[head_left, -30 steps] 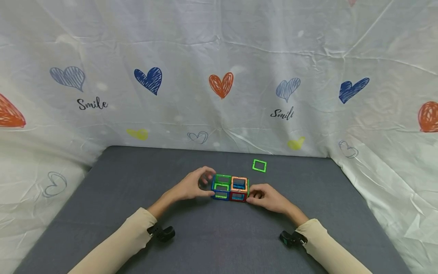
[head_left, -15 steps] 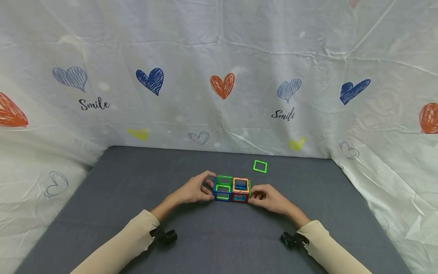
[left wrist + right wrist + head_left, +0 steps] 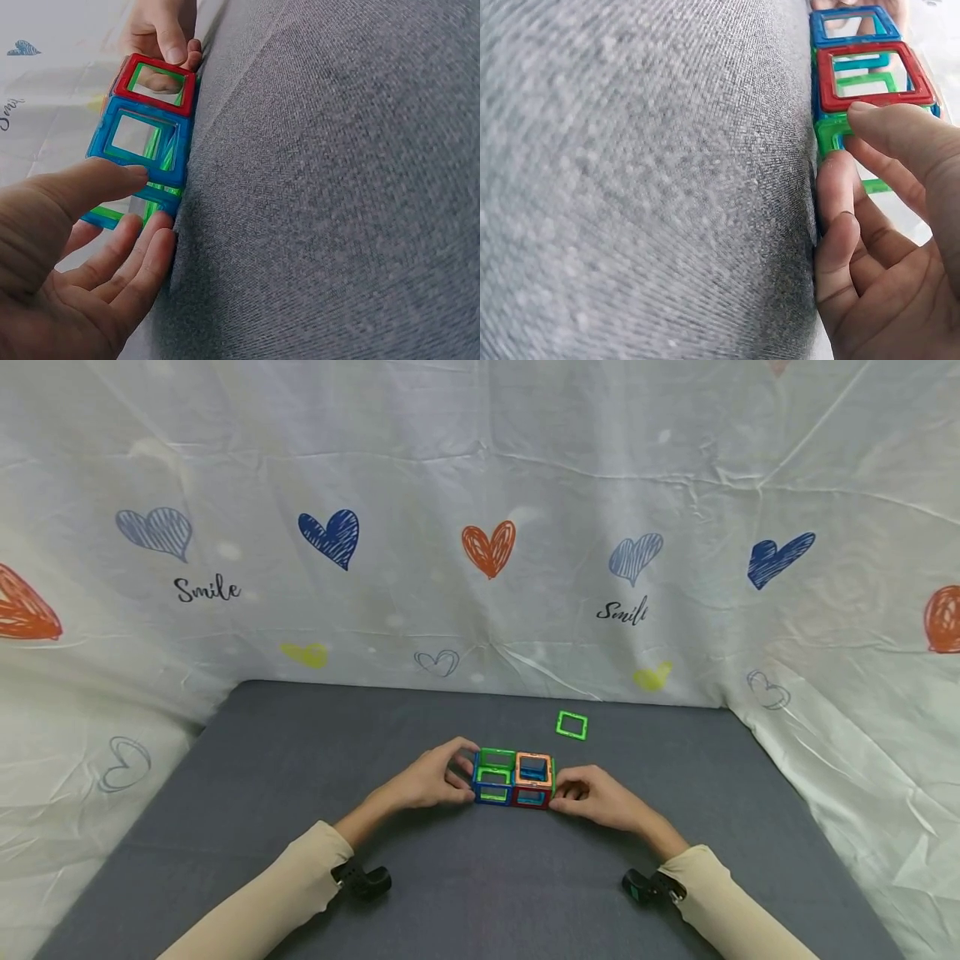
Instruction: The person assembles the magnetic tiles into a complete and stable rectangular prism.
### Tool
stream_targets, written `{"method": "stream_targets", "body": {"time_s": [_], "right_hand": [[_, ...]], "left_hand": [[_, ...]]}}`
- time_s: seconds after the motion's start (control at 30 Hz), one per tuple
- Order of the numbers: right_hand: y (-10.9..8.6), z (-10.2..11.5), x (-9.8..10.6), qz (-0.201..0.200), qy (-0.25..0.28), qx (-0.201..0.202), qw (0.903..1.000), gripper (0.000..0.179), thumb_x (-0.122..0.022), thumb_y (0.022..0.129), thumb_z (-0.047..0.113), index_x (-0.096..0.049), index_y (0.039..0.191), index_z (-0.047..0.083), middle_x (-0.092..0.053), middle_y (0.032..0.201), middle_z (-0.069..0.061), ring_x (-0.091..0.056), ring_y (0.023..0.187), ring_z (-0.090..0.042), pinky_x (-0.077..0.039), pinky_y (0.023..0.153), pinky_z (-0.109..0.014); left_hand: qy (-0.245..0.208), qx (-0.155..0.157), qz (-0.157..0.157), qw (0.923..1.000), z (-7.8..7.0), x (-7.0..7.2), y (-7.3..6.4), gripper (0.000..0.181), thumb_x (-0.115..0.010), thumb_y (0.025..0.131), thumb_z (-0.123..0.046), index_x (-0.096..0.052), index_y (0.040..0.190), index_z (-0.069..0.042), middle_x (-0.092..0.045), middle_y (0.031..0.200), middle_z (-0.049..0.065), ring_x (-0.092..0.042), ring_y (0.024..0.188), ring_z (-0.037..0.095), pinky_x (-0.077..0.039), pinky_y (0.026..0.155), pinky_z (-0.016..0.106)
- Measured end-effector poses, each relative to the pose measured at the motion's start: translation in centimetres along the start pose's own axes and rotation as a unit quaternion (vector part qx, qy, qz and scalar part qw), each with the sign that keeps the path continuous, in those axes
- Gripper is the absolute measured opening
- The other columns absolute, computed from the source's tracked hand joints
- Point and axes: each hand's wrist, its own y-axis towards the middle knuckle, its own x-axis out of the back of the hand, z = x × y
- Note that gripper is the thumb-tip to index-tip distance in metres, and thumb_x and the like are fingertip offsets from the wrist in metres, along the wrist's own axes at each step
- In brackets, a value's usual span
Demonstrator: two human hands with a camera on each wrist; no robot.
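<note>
A two-cube box of magnetic tiles (image 3: 533, 797) lies at mid-table. Red and blue square frames face the person; an orange frame covers the right half's top, and green frames show in the left half. At its left end, my left hand (image 3: 431, 777) holds the blue end tile (image 3: 112, 223), thumb at the front edge and fingers along the side. My right hand (image 3: 603, 799) grips the opposite end, its thumb on the lower edge of the red tile (image 3: 874, 101) and fingers against the green end tile (image 3: 829, 136). Part of each end tile is hidden by fingers.
A loose green square tile (image 3: 572, 725) lies flat behind the box, slightly right. The dark grey table (image 3: 465, 893) ends at a white hanging cloth (image 3: 390, 468) printed with hearts. Black wrist devices sit at both cuffs.
The left fingers have drawn in against the box's left end. Box and both hands have shifted slightly right and nearer the person; the loose green tile stays put.
</note>
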Motion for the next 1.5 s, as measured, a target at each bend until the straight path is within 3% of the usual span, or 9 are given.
{"method": "stream_targets", "body": {"time_s": [0.33,0.47,0.57,0.87,1.13,1.5], "right_hand": [[0.3,-0.3,0.2,0.008,0.013,0.007,0.9999,0.007,-0.074,0.096,0.014,-0.073,0.103,0.013,-0.070,0.092,0.000,-0.064,0.073,-0.018,-0.052,0.061,-0.028],[0.4,-0.7,1.1,0.010,0.016,0.007,0.9998,0.009,-0.074,0.096,0.011,-0.074,0.105,0.011,-0.070,0.094,-0.007,-0.064,0.074,-0.019,-0.052,0.062,-0.028],[0.5,-1.2,2.4,-0.007,0.005,0.000,1.0000,0.012,-0.073,0.096,0.010,-0.074,0.108,0.007,-0.070,0.096,-0.011,-0.065,0.078,-0.020,-0.053,0.066,-0.030],[1.3,-3.8,5.9,-0.129,-0.043,-0.037,0.9900,0.028,-0.075,0.095,0.008,-0.068,0.119,-0.004,-0.067,0.096,-0.011,-0.065,0.078,-0.025,-0.052,0.066,-0.029],[2.7,-5.7,6.8,-0.159,-0.104,-0.085,0.9782,0.044,-0.084,0.087,0.020,-0.068,0.125,0.004,-0.063,0.106,-0.014,-0.054,0.083,-0.024,-0.046,0.074,-0.038],[3.9,-5.9,6.1,-0.173,-0.113,-0.104,0.9730,0.044,-0.088,0.084,0.021,-0.071,0.122,0.005,-0.058,0.102,-0.012,-0.045,0.083,-0.026,-0.039,0.073,-0.040]], "left_hand": [[0.003,0.000,-0.001,1.0000,0.2,0.0,0.1,0.067,-0.081,0.087,0.000,-0.045,0.144,-0.002,-0.062,0.113,0.009,-0.071,0.089,0.019,-0.058,0.075,0.034],[0.004,-0.003,0.000,1.0000,0.1,0.1,0.1,0.067,-0.081,0.087,-0.002,-0.046,0.144,-0.003,-0.062,0.114,0.009,-0.071,0.089,0.019,-0.058,0.075,0.034],[0.005,-0.006,-0.003,1.0000,0.1,0.1,0.1,0.067,-0.082,0.087,-0.003,-0.046,0.144,-0.004,-0.062,0.115,0.009,-0.071,0.090,0.019,-0.058,0.075,0.034],[0.001,-0.028,-0.001,0.9996,0.3,0.3,0.0,0.067,-0.082,0.088,-0.009,-0.047,0.145,-0.005,-0.062,0.117,0.010,-0.071,0.092,0.019,-0.058,0.076,0.034],[0.004,-0.027,0.006,0.9996,0.2,0.4,0.1,0.068,-0.082,0.089,-0.011,-0.046,0.147,-0.005,-0.061,0.117,0.010,-0.071,0.093,0.019,-0.058,0.078,0.034],[0.005,-0.028,0.008,0.9996,0.4,0.4,0.2,0.067,-0.081,0.090,-0.011,-0.046,0.146,-0.004,-0.061,0.115,0.010,-0.071,0.092,0.019,-0.058,0.078,0.033]]}}
